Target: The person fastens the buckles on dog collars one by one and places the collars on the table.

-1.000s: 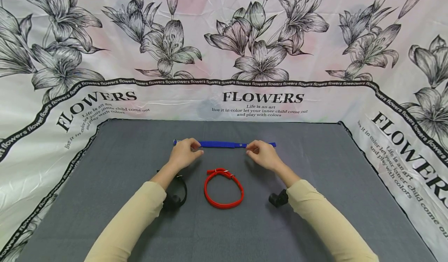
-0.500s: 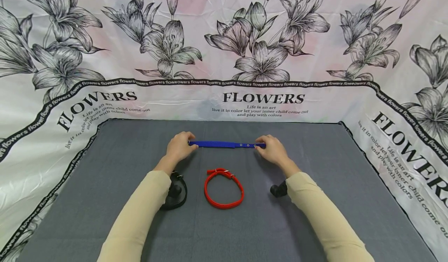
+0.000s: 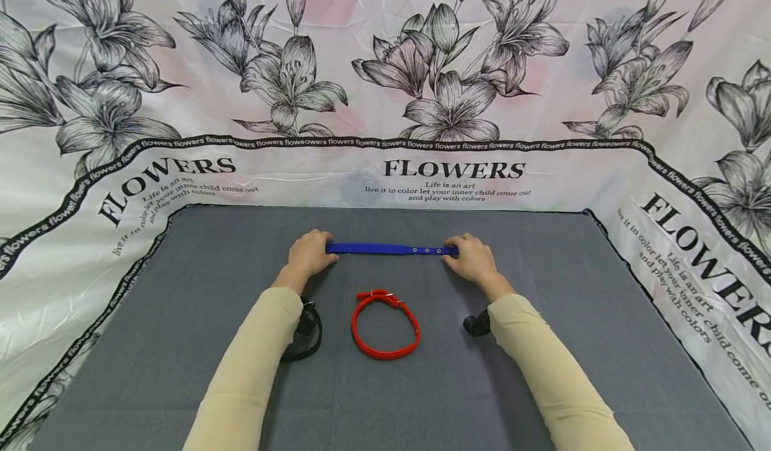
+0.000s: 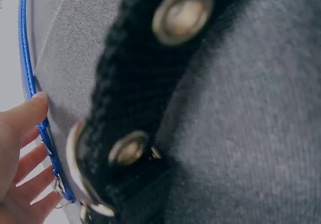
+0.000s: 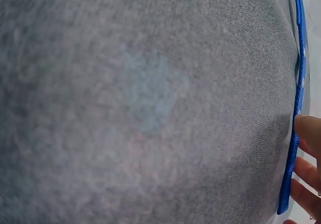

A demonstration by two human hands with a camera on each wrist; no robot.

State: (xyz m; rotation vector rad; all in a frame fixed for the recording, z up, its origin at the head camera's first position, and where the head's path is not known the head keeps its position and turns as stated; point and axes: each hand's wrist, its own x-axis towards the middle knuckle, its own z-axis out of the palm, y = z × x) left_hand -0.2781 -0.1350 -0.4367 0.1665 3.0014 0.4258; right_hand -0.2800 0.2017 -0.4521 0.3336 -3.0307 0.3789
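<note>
A blue collar [image 3: 391, 249] lies straight on the grey cloth [image 3: 542, 371], running left to right. My left hand [image 3: 310, 253] rests over its left, buckle end. In the left wrist view the thumb [image 4: 30, 108] touches the blue collar [image 4: 29, 68], and the other fingers lie loosely straight past it. My right hand [image 3: 472, 258] covers the strap's right end. In the right wrist view its fingers [image 5: 307, 133] lie beside the tip of the blue collar [image 5: 299, 83]. Neither hand shows a closed grip.
A red collar [image 3: 384, 324] lies buckled in a loop nearer to me, between my forearms. A black collar [image 3: 317, 336] sits partly under my left forearm and fills the left wrist view [image 4: 135, 108]. Flower-printed sheets [image 3: 385, 103] rise around the cloth on three sides.
Both hands slid outward along the blue collar from a pinch near its middle to its two ends. The strap now lies flat, and both forearms moved forward.
</note>
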